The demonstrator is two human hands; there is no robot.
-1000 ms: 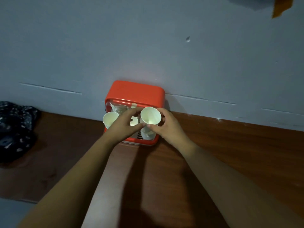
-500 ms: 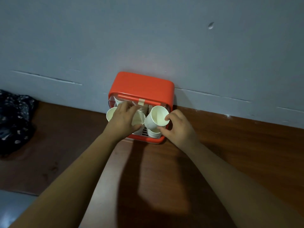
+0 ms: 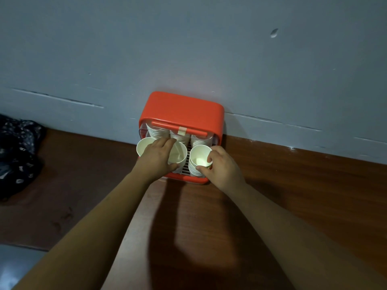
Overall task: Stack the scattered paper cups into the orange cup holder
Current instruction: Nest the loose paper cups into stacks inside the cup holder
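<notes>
One: Three paper cups show in the front row of the orange cup holder [image 3: 181,109]. Which way do they point?

Two: All have their mouths up toward the camera, with their long axes near upright. The left cup [image 3: 143,148] stands at the holder's front left corner, with the middle cup [image 3: 179,154] beside it. The right cup [image 3: 200,158] tops a front stack [image 3: 193,171] of nested cups at the front right.

One: And behind them?

Two: Three back stacks [image 3: 158,131] of nested cups line the holder's rear, under its orange top. Only their ribbed rims show.

One: The hands?

Two: The right hand [image 3: 223,166] pinches the right cup's rim between thumb and forefinger. The left hand [image 3: 157,158] lies across the left and middle cups. Its fingers reach toward the back stacks and its thumb is at the middle cup's front rim. Whether it grips, I cannot tell.

One: Around the holder?

Two: It sits on the brown wooden surface [image 3: 282,195], back against the grey wall [image 3: 188,49]. A dark patterned cloth [image 3: 17,155] lies well to its left.
</notes>
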